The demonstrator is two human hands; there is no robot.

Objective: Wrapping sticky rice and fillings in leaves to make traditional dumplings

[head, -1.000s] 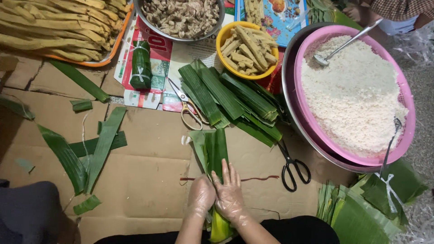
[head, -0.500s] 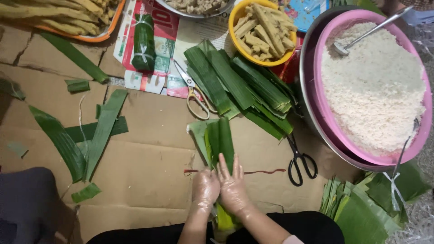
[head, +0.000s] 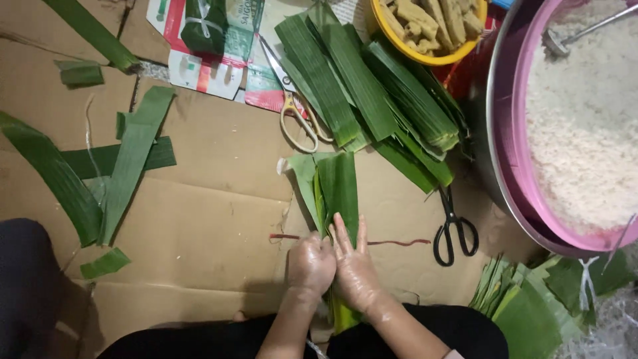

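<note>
Here, gloved left hand [head: 311, 264] and right hand [head: 354, 267] press side by side on overlapped leaves [head: 332, 186] on the cardboard [head: 206, 226], still unfilled, the rice [head: 585, 133] waiting alongside in its tub.

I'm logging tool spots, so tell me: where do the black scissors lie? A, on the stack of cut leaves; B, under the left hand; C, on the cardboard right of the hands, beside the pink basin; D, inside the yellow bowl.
C: the black scissors lie flat on the cardboard, right of both hands, near the pink basin.
</note>
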